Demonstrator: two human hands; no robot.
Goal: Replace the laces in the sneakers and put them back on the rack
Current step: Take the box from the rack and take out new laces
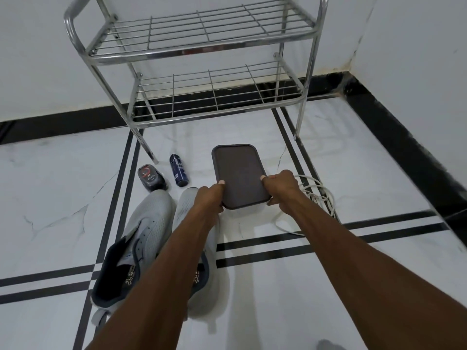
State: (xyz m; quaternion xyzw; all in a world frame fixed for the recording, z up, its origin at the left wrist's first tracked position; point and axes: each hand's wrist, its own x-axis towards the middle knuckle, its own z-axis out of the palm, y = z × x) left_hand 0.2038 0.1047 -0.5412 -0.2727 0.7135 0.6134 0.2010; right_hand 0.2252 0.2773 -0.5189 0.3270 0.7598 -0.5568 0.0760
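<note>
Two light grey sneakers lie side by side on the floor without laces: the left sneaker point(141, 238) is in full view, the right sneaker point(187, 205) is partly hidden under my left forearm. A dark brown lidded box point(240, 173) sits on the floor ahead of them. My left hand point(209, 200) grips its near left edge, thumb on the lid. My right hand point(280, 189) grips its near right edge the same way. A loose pile of white laces point(318, 195) lies just right of the box. The steel shoe rack point(202, 54) stands against the wall with both shelves bare.
A dark blue spray can point(179, 170) lies on its side and a small black polish container point(150, 178) sits beside it, both left of the box near a rack leg point(147, 147). White marble floor with black stripes; walls meet in a corner at the right.
</note>
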